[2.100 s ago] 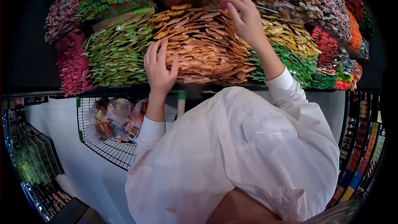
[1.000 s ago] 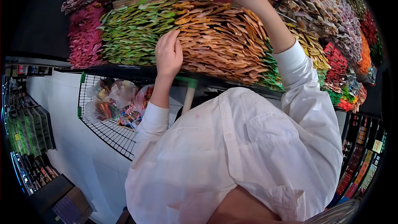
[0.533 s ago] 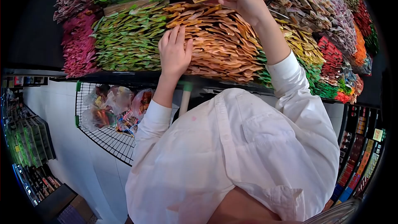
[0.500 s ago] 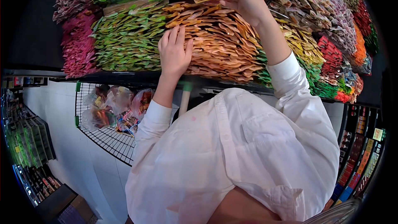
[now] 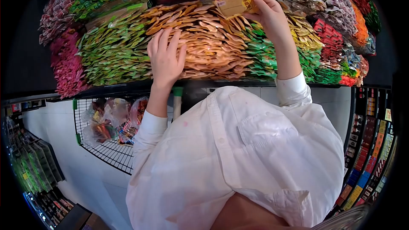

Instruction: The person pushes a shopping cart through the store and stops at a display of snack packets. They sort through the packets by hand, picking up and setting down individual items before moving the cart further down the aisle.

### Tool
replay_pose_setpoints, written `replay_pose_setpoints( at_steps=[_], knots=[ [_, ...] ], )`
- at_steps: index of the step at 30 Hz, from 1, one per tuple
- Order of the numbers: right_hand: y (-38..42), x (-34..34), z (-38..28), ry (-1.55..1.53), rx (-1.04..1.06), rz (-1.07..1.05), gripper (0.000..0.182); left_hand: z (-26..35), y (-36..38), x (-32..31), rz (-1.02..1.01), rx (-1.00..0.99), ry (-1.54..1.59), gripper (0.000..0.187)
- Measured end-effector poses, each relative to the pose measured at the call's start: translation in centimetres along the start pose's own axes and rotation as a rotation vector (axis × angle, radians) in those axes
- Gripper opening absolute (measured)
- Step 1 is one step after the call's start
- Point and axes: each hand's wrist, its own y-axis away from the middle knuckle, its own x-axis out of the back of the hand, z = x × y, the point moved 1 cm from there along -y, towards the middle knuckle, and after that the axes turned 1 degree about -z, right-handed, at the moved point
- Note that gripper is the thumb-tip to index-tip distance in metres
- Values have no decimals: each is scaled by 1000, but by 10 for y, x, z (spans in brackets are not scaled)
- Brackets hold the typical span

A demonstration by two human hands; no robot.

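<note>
Right hand [image 5: 272, 17]: thumb and fingers pinched together on the right end of one yellow packet [image 5: 231, 5], printed face showing. Compared with two seconds ago, when the hand was reaching into the back with no packet visible, one is now picked out, so reaching has given way to holding. Packet is over the rear of the orange packets [image 5: 211, 55]; can't tell if it touches them. Left hand [image 5: 166, 64]: fingers slightly spread, nothing gripped, at the orange packets' edge beside the green packets [image 5: 115, 49]. Farther out, below left, cart [image 5: 111, 157] with plastic bags [image 5: 117, 111].
</note>
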Motion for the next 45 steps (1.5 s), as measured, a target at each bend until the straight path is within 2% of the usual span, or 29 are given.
replay_pose_setpoints(
  at_steps=[3, 5, 8, 11, 16, 21, 23, 31, 34, 36, 37, 40, 45],
  knots=[
    [26, 10, -1, 148, -25, 86, 21, 17, -13, -2, -24, -126, 52, 36],
    [42, 15, -5, 133, -58, 104, 20, 27, -25, -4, -46, -156, 65, 37],
    [62, 19, -11, 174, -23, 165, 19, 36, -46, -11, -87, -325, 119, 37],
    [78, 28, -5, 241, 49, 118, 20, 46, -62, -17, -114, -427, 133, 34],
    [105, 24, 5, 344, -11, 85, 19, 55, -74, -36, -280, -527, 115, 38],
    [120, 18, 11, 419, -122, 53, 18, 67, -90, -44, -382, -571, 96, 35],
    [123, 15, 13, 540, 8, 52, 19, 66, -93, -48, -413, -580, 104, 33],
    [121, 4, 12, 714, 208, 9, 22, 59, -95, -54, -356, -595, 160, 24],
    [120, 3, 10, 735, 297, 56, 23, 58, -96, -52, -363, -589, 180, 21],
    [118, 9, 10, 670, 336, 204, 22, 57, -98, -51, -374, -584, 181, 20],
    [118, 12, 10, 673, 336, 204, 22, 57, -99, -50, -362, -579, 189, 20],
    [116, 22, 13, 545, 211, 405, 19, 57, -107, -50, -374, -596, 192, 20],
    [117, 20, 16, 510, 207, 396, 20, 54, -114, -59, -455, -668, 228, 26]
  ],
)
